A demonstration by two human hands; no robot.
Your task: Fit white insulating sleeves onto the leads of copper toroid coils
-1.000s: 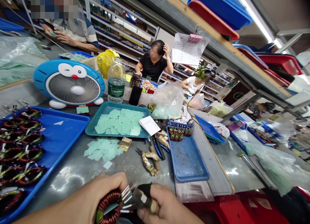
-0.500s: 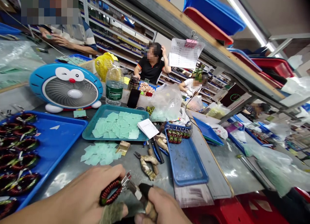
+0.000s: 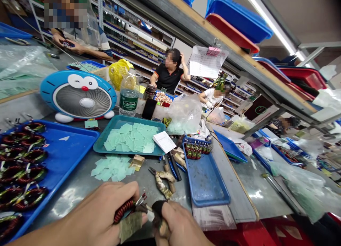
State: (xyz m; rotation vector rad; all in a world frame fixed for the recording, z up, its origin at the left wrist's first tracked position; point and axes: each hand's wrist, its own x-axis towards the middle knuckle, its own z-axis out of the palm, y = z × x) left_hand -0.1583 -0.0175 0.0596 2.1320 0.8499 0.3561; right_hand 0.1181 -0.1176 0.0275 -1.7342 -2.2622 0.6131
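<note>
Toroid coil [image 3: 124, 210] turned more edge-on, clamped in left hand [image 3: 98, 212]; right hand [image 3: 173, 223] clamped on wrapped pliers [image 3: 161, 217].

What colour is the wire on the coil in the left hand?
Reddish-brown copper wire, clearest in the head view.

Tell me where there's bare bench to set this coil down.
Bare metal bench lies between the blue coil tray and the loose green squares. Another bare patch lies right of the blue parts tray. It's crowded around the wrapped-handle pliers, between the teal tray and the parts tray.
</note>
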